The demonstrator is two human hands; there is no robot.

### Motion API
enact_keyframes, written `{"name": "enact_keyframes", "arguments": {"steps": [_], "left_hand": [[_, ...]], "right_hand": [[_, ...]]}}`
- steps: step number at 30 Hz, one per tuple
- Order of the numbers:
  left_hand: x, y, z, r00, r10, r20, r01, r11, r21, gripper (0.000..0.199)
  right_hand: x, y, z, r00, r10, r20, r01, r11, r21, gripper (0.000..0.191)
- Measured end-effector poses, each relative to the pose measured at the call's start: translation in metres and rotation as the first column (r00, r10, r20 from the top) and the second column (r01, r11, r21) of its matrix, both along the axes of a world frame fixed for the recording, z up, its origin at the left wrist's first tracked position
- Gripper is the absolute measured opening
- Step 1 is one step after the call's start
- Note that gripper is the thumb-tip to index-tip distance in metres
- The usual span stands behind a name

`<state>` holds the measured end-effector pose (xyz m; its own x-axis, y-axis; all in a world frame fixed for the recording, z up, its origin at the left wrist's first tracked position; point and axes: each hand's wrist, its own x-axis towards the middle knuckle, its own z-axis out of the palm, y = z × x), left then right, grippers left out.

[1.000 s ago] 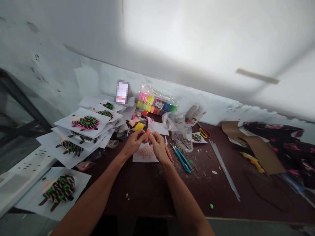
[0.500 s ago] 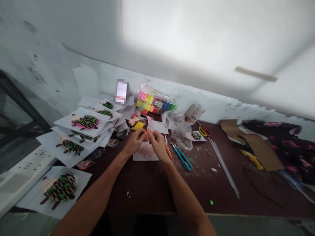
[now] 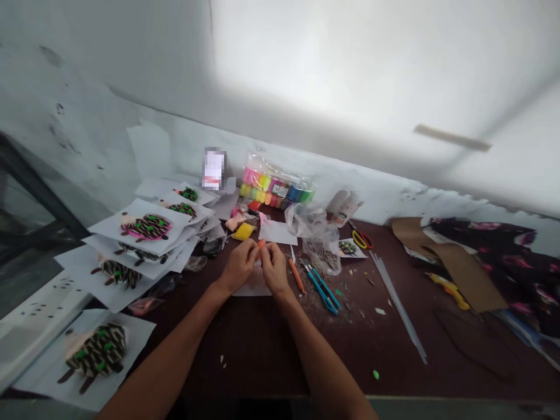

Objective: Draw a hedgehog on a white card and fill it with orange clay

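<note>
My left hand (image 3: 238, 266) and my right hand (image 3: 275, 272) meet over the middle of the table. Their fingertips pinch a small piece of orange modelling clay (image 3: 261, 243) between them. Under the hands lies a white sheet with a reddish drawing (image 3: 252, 289), mostly covered by them. Just right of my right hand rests an orange craft knife or pen-like tool (image 3: 297, 276), beside blue-handled scissors or pliers (image 3: 322, 290). Beyond my fingers are a yellow clay pack (image 3: 244, 231) and a blank white card (image 3: 280, 232).
Stacked sheets bearing hedgehog figures (image 3: 146, 226) stand at left, with another hedgehog sheet (image 3: 98, 350) nearer. A clay set (image 3: 277, 186) leans by the wall. A plastic bag (image 3: 312, 224), yellow-red scissors (image 3: 363, 238), clear sticks (image 3: 400, 306) and a yellow tool (image 3: 448, 290) lie to the right.
Both hands have come slightly lower and nearer, still pinching the orange clay, and now cover more of the drawing. The view has shifted a little.
</note>
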<state>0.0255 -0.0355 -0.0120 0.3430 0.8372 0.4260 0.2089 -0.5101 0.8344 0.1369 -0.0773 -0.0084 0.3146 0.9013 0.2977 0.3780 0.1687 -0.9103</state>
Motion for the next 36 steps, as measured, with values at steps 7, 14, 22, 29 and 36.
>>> {"name": "enact_keyframes", "arguments": {"steps": [7, 14, 22, 29, 36], "left_hand": [[0.001, -0.01, -0.006, 0.998, 0.061, 0.026, -0.062, 0.997, 0.052, 0.021], [0.002, -0.016, -0.006, 0.997, 0.07, 0.027, -0.074, 0.987, 0.144, 0.022], [0.004, -0.017, -0.011, 0.996, 0.091, -0.015, -0.089, 0.99, 0.11, 0.023], [0.007, -0.018, -0.012, 0.993, 0.115, 0.025, -0.117, 0.987, 0.106, 0.022], [0.006, -0.018, -0.011, 0.995, 0.095, 0.042, -0.1, 0.987, 0.127, 0.021]], "right_hand": [[-0.008, -0.007, -0.005, 0.999, -0.04, 0.034, 0.04, 0.999, 0.012, 0.027], [-0.009, -0.012, -0.002, 0.996, -0.047, 0.075, 0.047, 0.999, -0.002, 0.026], [-0.007, -0.012, 0.0, 0.996, -0.057, 0.061, 0.06, 0.998, -0.036, 0.026], [-0.007, -0.011, -0.004, 0.996, -0.068, 0.064, 0.069, 0.997, -0.022, 0.027], [-0.006, -0.011, -0.003, 0.992, -0.075, 0.098, 0.076, 0.997, -0.002, 0.025]]}}
